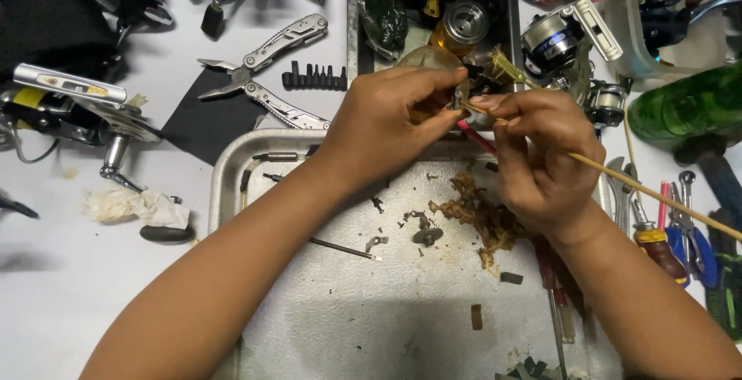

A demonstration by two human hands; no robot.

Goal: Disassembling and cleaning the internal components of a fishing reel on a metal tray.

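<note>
Small dark reel part [471, 86] sits pinched in the left hand [386, 121], thumb and fingers closed tight on it, held in the air above the far rim of the metal tray [232, 163]. Most of the part is hidden behind the fingertips; can't tell its exact shape.

Right hand [537, 156] is closed on a thin wooden stick [657, 194], tip poking into the part right where the two hands meet. Stick runs back out to the right, over the tools there. A red-handled tool [475, 139] shows just under the hands; can't tell which hand carries it, if either.

Risks as I read them:
- Stick is thin and long; side load at the tip would likely snap it or leave a splinter in the part.
- Hold on the part is fingertip-only. A slip from pushing too hard drops it into the tray among the brown gunk [479, 214] and loose screws [421, 233], easy to lose there.
- Bits pried loose could jump past the tray rim onto the white bench [62, 287].
- The stick's free end sweeps near the screwdriver [657, 245] and pliers [696, 245]; a snag would jerk the tip.

Further out: multi-tool [267, 67] and bit holder [313, 78] beyond the tray on the left, reel [69, 105] and crumpled tissue [135, 206] left of it, green bottle [688, 105] far right, parts bin [433, 17] straight ahead.
</note>
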